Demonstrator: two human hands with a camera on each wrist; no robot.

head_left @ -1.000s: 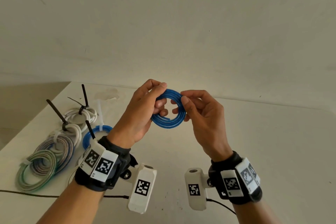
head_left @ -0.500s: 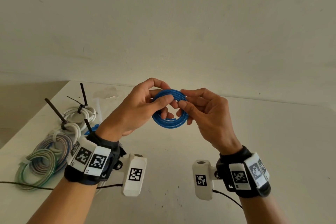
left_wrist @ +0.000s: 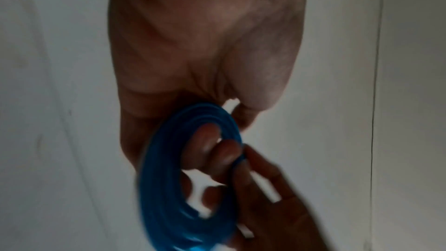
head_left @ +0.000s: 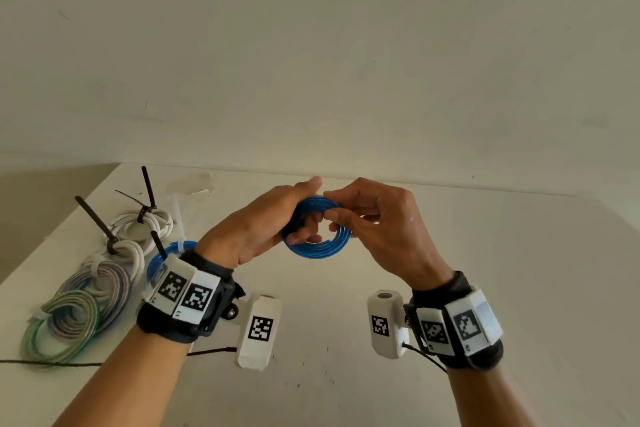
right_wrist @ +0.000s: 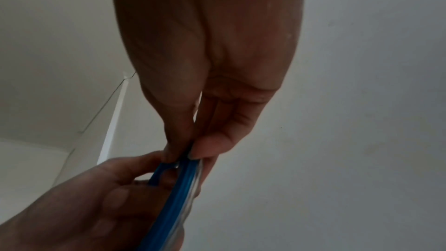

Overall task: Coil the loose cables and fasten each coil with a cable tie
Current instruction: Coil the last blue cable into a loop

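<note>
The blue cable coil [head_left: 317, 236] is held in mid-air at frame centre, above the table [head_left: 450, 288]. The left hand [head_left: 263, 229] hooks curled fingers through the loop; the right hand [head_left: 381, 229] pinches the rim between thumb and forefinger. Keep the turns stacked flat (no tie is visible on this coil) and maintain the pinch until a tie is threaded.

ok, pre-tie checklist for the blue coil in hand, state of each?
1. left hand holds blue coil, fingers through the loop: ok.
2. right hand pinches the coil's rim: ok.
3. Coil held clear of the table: ok.
4. Loose end tucked in: cannot tell.
5. Cable tie on this coil: not ok, none visible.
6. Spare tie within reach: cannot tell; tied coils lie to the left.
</note>
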